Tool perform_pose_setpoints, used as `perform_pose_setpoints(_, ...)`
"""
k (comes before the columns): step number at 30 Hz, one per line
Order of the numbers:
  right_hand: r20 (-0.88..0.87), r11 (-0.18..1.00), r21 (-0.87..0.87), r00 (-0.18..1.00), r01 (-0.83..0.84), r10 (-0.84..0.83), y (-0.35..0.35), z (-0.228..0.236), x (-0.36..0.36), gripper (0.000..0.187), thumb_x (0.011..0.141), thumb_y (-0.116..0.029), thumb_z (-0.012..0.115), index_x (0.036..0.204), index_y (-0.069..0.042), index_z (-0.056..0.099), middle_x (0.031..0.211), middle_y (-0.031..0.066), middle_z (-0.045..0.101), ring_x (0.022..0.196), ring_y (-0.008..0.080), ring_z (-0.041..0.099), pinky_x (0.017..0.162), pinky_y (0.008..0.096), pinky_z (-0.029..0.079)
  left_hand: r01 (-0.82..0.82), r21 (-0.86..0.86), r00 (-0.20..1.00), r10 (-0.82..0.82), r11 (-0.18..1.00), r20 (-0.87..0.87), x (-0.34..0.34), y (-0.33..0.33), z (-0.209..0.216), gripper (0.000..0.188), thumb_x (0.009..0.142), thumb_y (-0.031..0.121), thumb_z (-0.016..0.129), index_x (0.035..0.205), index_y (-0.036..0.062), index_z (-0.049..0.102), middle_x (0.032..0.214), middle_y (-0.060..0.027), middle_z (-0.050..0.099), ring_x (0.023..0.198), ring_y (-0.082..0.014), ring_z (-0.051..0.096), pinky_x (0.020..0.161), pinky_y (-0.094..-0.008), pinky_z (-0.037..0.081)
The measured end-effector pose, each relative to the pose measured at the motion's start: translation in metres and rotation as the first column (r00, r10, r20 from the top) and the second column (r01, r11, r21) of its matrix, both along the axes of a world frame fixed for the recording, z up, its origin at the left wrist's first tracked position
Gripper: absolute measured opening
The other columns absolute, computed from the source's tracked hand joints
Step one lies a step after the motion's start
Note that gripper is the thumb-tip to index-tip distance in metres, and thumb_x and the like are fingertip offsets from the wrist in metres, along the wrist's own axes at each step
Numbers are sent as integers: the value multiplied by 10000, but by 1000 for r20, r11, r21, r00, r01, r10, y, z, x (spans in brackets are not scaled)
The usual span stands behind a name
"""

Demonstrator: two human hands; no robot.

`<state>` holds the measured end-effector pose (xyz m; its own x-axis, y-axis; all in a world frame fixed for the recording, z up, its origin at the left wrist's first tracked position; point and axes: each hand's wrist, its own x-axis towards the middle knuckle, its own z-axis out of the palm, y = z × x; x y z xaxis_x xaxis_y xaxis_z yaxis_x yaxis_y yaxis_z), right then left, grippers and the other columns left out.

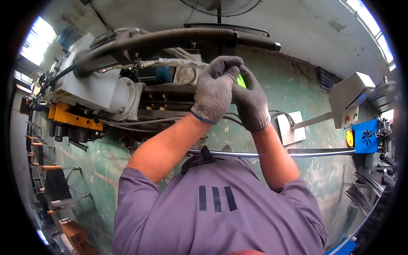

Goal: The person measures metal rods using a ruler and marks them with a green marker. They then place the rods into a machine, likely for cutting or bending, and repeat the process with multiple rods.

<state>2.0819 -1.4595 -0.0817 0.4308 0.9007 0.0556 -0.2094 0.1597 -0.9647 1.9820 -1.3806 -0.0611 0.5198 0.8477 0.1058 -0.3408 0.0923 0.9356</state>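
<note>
My left hand (214, 89) and my right hand (251, 102), both in grey knitted work gloves, are raised in front of me and meet at the fingertips. A bright yellow-green thing (241, 81) shows between them, inside the curl of my right hand. Most of it is covered by the gloves, so its kind cannot be told. The left fingers are closed and press against the right ones; whatever they grip is hidden. Below my hands a long shiny metal tube (310, 154) runs crosswise, close to my waist.
At left stands a large machine with a grey housing (95, 91), a yellow block (78, 117) and a ribbed hose (170, 36) reaching over the top. A control box on an arm (350, 95) and a blue fixture (366, 137) are at right. Metal rods (361, 197) lie stacked beyond.
</note>
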Motion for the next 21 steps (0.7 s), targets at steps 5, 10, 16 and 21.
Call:
perform_pose_setpoints(5,95,986,-142,992,91,-78,5,8,-6,572,908,-291,850,1368,2,679,1005,40,723,771,102,637,663,265,523,-45,-27,997,47,999,65,-7,16,-8,170,1085,41,674,1241,28,740,1135,-88,775,990,-150,714,875,-288,594)
perform_pose_setpoints(10,86,947,-259,981,191,-175,1,-19,12,421,910,-291,854,1173,5,712,927,78,765,760,128,703,650,279,551,-115,-21,988,117,993,106,-20,45,-6,157,1110,76,640,1231,32,728,1103,-134,789,927,-192,745,906,-325,625)
perform_pose_setpoints(16,607,902,-233,779,362,-156,-28,-35,66,461,842,-120,766,1300,-132,806,1187,142,759,1093,257,742,1031,346,562,-187,-188,972,209,964,105,-61,94,-5,184,1129,103,596,1255,39,712,1088,-111,776,965,-230,757,909,-388,656)
perform_pose_setpoints(21,794,894,-167,594,415,-127,-35,-15,87,258,887,-127,765,1131,-57,811,1088,152,743,1024,292,738,970,359,566,-153,-246,974,189,957,128,-62,96,-17,197,1139,136,586,1259,31,702,1115,-99,757,1043,-226,730,966,-431,633)
